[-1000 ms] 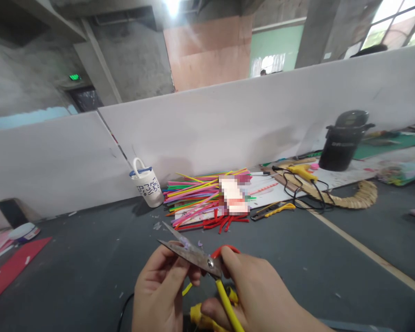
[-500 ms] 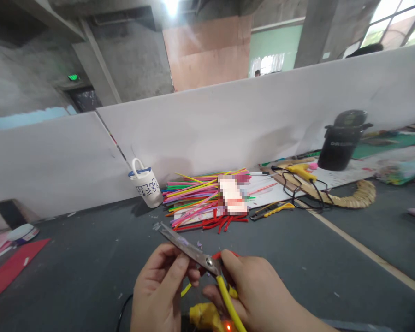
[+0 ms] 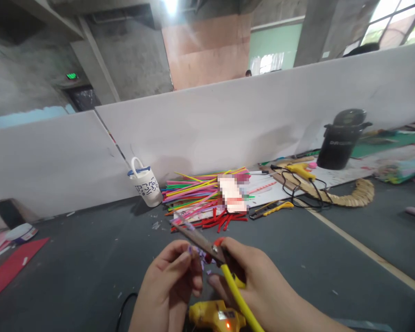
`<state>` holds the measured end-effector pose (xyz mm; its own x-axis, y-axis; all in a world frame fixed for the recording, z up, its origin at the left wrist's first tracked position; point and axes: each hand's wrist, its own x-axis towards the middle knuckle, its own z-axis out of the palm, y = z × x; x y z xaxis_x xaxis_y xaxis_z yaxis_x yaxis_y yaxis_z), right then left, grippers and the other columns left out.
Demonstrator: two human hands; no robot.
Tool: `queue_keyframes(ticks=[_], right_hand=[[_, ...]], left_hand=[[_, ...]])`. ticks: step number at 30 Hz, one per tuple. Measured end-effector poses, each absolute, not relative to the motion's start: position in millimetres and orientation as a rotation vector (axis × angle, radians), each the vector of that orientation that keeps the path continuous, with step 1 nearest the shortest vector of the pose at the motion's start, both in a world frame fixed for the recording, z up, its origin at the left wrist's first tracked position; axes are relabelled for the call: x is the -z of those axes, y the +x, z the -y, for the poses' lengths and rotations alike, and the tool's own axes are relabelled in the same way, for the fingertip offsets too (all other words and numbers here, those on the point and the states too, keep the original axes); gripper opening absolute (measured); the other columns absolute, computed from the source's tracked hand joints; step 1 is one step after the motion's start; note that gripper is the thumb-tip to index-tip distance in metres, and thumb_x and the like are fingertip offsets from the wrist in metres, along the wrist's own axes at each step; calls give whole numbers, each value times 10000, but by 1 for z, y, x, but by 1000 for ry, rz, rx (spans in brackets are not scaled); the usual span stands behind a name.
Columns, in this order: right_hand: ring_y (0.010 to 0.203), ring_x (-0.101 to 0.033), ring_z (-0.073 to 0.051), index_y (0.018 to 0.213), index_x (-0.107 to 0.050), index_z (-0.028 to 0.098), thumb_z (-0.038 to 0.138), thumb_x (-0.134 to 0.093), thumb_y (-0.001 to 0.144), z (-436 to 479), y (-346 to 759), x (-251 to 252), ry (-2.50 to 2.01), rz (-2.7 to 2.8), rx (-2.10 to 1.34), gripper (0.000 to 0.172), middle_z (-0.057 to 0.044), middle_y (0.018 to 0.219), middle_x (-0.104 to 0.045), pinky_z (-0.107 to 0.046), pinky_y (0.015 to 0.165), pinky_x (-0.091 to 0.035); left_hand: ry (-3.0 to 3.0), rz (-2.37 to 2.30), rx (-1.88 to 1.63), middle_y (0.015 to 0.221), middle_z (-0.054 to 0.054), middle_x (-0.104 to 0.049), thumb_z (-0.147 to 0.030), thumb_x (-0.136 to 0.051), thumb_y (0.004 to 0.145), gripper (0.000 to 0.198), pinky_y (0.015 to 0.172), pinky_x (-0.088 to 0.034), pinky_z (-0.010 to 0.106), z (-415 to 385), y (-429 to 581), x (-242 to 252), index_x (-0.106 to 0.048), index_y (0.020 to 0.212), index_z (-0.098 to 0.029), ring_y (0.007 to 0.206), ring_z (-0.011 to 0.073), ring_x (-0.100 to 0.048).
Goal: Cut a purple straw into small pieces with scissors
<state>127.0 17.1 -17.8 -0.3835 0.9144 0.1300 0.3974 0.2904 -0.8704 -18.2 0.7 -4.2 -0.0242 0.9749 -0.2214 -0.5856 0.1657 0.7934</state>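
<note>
My right hand (image 3: 259, 281) is closed round the red and yellow handles of the scissors (image 3: 197, 239), whose blades point up and to the left. Beside the blades, the fingertips of my left hand (image 3: 166, 281) pinch a small purple piece (image 3: 190, 249). More purple scraps (image 3: 202, 255) show between the hands, just under the scissors; whether they lie on the table or hang from the fingers I cannot tell. Below both hands is a yellow glue gun (image 3: 207, 312) with a lit orange light, partly covered by the right hand and the scissor handle.
Colourful pipe cleaners (image 3: 193, 191) lie in a pile ahead, with a white cup (image 3: 148, 189) on their left. To the right are a utility knife (image 3: 273, 209), another yellow glue gun (image 3: 300, 170) with its cord, and a black container (image 3: 340, 143). Red paper (image 3: 17, 267) lies far left.
The scissors have shifted slightly right and down, and the blades have come away from my left fingers. My left hand has moved right, and its purple piece now shows.
</note>
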Motion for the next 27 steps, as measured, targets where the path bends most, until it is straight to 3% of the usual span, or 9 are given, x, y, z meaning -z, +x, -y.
queue_keyframes(ticks=[2, 15, 27], right_hand=[[549, -433, -104, 706, -481, 197, 180, -508, 707, -19, 129, 14, -1101, 1770, -1120, 32, 46, 617, -508, -188, 498, -332], [445, -435, -73, 642, -474, 177, 59, -455, 687, -30, 132, 13, -1069, 1682, -1380, 127, 73, 520, -458, -166, 432, -367], [507, -415, -84, 619, -448, 185, 64, -489, 617, -31, 131, 20, -1099, 1789, -1192, 127, 66, 557, -474, -169, 456, -323]], left_hand=[[562, -915, -1249, 501, 2, -600, -227, -759, 588, 164, 380, -356, 132, -2, -16, 9, -646, 623, -113, 392, 50, -495], [672, -975, -991, 492, 0, -593, -244, -724, 624, 167, 378, -342, 140, -2, -9, 26, -623, 592, -114, 368, 44, -486], [993, -1284, -1184, 498, 9, -618, -181, -712, 569, 71, 418, -416, 197, -1, -4, 24, -670, 587, -126, 413, 106, -535]])
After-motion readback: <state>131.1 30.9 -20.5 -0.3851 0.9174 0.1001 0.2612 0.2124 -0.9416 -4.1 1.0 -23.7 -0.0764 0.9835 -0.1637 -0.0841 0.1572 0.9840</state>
